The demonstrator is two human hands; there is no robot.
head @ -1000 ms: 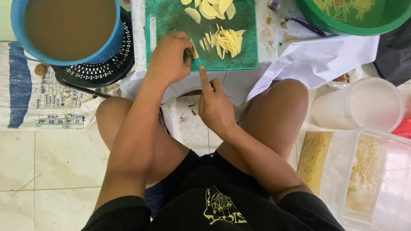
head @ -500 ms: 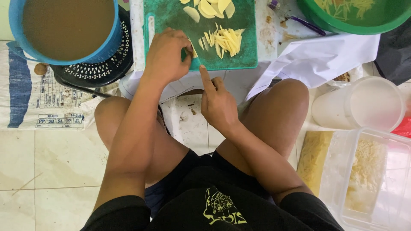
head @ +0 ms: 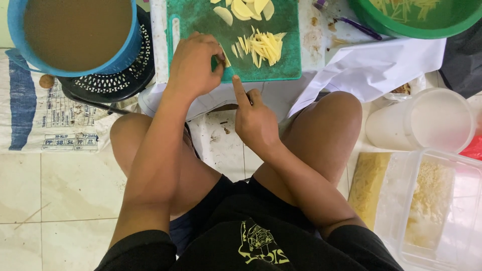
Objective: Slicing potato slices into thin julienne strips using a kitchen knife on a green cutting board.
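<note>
Potato piece sits pinched under the left hand on one green cutting board. Right hand, fist closed on a knife handle, forefinger extended. One strip pile; two buckets.

Hands at green rectangular plastic cutting board, near edge.
Left hand pins a pale yellow slice on the board; right hand, forefinger extended, grips a knife just below it. Cut pale yellow strips lie right of the slice.
</note>
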